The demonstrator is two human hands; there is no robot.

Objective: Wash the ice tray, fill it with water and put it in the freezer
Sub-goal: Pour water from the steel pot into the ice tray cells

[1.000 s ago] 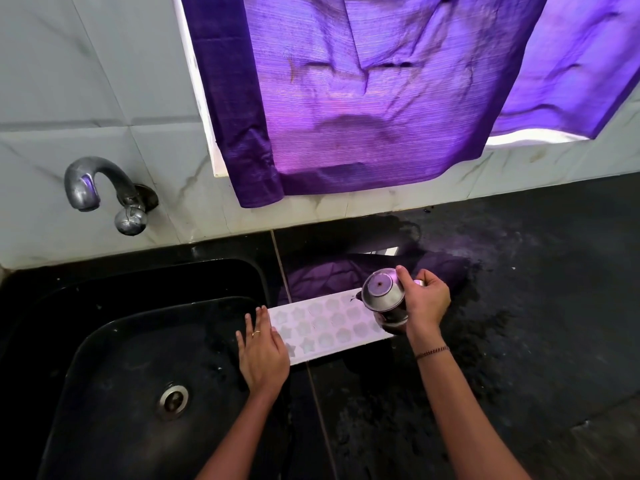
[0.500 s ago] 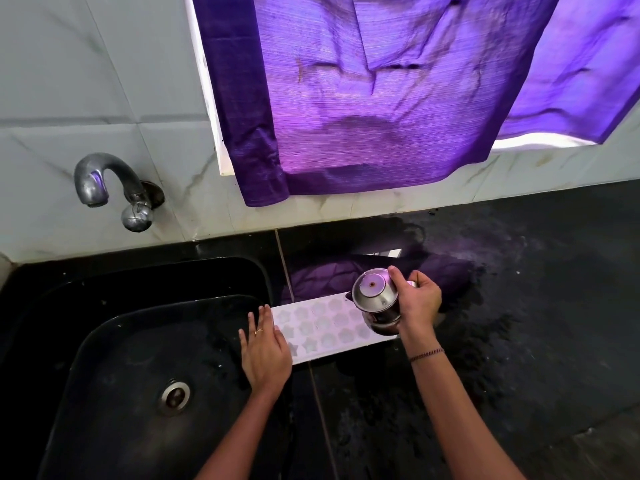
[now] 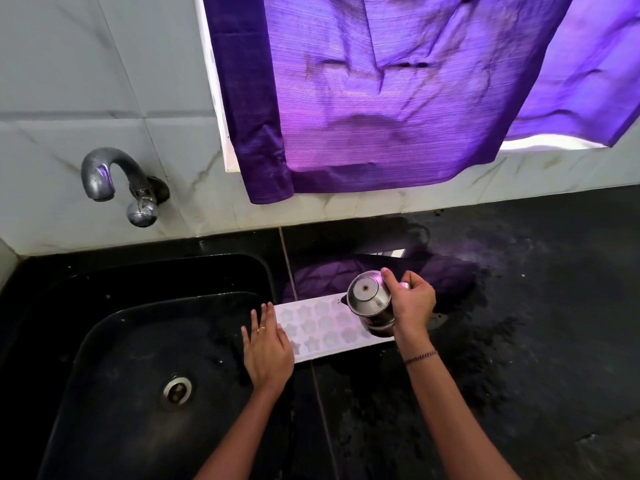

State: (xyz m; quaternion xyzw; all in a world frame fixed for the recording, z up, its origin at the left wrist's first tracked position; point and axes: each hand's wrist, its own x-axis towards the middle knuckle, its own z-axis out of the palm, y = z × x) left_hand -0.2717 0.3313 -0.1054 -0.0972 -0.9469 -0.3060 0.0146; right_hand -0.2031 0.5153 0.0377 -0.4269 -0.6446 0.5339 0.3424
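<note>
Two hands reach out over one black surface [image 3: 526, 358]. The left hand [image 3: 268, 351] lies flat with straight fingers on the left end of the one ice tray [image 3: 325, 325], and it wears one ring [image 3: 261, 329]. The right hand [image 3: 412, 303] has its fingers curled around one small steel pot [image 3: 369, 301], tipped on its side over the right end of the tray. One thread band [image 3: 420, 356] is on that wrist. The white tray lies on the surface just beside the one black sink [image 3: 104, 341]. It has star cups in three rows, but some are covered, so I cannot count them all. The sink has one round drain [image 3: 177, 392]. Farther back, one metal tap [image 3: 114, 181] sticks out of the white tile wall [image 3: 104, 81], and a purple curtain [image 3: 381, 98] hangs there.
</note>
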